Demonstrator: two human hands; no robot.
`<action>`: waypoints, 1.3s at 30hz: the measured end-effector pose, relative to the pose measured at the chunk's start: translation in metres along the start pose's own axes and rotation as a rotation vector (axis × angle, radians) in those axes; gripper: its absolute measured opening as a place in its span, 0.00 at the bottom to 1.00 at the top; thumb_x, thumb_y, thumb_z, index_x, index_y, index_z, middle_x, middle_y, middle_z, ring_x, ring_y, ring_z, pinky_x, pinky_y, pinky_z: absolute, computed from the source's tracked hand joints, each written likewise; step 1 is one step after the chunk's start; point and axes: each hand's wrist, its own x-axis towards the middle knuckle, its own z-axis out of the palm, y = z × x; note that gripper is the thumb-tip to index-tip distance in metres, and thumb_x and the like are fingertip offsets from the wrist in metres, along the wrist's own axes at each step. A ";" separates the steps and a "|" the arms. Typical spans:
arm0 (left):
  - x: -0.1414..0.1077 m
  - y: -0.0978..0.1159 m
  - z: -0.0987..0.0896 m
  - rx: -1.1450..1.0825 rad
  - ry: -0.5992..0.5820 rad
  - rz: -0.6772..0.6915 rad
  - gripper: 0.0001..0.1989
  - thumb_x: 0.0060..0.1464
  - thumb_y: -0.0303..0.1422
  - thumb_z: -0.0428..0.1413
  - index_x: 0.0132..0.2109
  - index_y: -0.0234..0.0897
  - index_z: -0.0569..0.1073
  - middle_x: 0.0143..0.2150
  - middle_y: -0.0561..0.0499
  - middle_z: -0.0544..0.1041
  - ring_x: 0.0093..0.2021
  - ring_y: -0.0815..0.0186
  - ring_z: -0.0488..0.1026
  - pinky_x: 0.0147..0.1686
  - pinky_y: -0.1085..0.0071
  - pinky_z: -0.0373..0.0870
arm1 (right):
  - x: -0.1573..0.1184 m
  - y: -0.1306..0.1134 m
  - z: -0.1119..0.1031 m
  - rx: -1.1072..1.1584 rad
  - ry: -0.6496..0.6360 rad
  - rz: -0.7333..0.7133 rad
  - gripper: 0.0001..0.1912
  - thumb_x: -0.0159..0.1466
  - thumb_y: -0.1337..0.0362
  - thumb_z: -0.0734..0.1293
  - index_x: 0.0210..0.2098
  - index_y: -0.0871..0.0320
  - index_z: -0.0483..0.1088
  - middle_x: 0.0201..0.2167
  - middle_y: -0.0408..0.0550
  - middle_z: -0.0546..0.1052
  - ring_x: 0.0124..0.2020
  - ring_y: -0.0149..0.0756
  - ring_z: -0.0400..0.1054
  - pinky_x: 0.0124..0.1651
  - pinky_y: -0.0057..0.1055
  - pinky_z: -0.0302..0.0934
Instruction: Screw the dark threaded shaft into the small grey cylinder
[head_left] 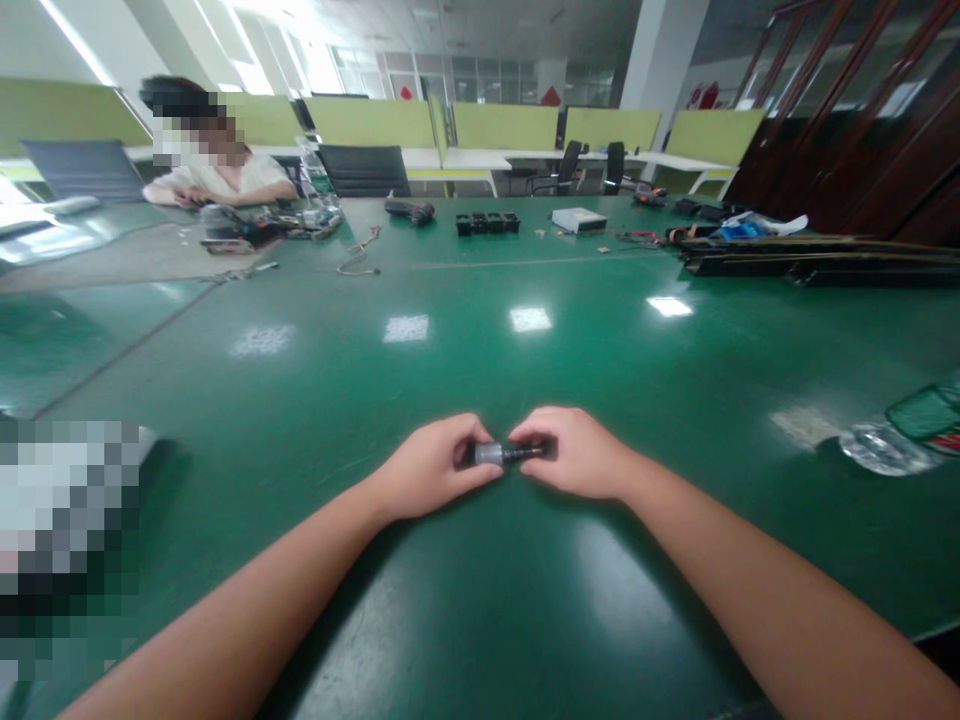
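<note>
Close to the table surface, my left hand [431,462] is closed around the grey end of a small cylindrical piece [490,455]. Its other end is narrower, black and ribbed, and points right. My right hand [585,455] is closed around that dark end, thumb and fingers curled about it. The piece lies roughly level between the two hands, and the fingers cover both its tips. What kind of part it is cannot be made out.
Beneath is a green table [465,360]. A clear bottle [900,430] lies at the right; a blurred-out flat object [67,500] is at the left. Farther back are a black block [487,223], a white box [579,220], dark strips [810,260] and a seated person [225,175].
</note>
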 end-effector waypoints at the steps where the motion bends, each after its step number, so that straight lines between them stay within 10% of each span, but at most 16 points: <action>1: 0.000 0.000 0.000 0.000 0.002 -0.001 0.15 0.56 0.45 0.58 0.40 0.38 0.73 0.30 0.54 0.71 0.29 0.67 0.66 0.29 0.73 0.58 | 0.001 -0.001 0.001 -0.016 -0.002 -0.010 0.14 0.56 0.70 0.72 0.42 0.58 0.77 0.37 0.47 0.78 0.38 0.34 0.70 0.43 0.30 0.62; 39: 0.000 -0.001 0.000 0.035 -0.028 -0.009 0.15 0.57 0.46 0.58 0.42 0.37 0.73 0.31 0.54 0.71 0.30 0.66 0.66 0.30 0.73 0.59 | 0.001 -0.004 -0.005 -0.109 -0.048 -0.022 0.07 0.59 0.70 0.70 0.38 0.58 0.78 0.34 0.46 0.78 0.37 0.34 0.69 0.41 0.30 0.60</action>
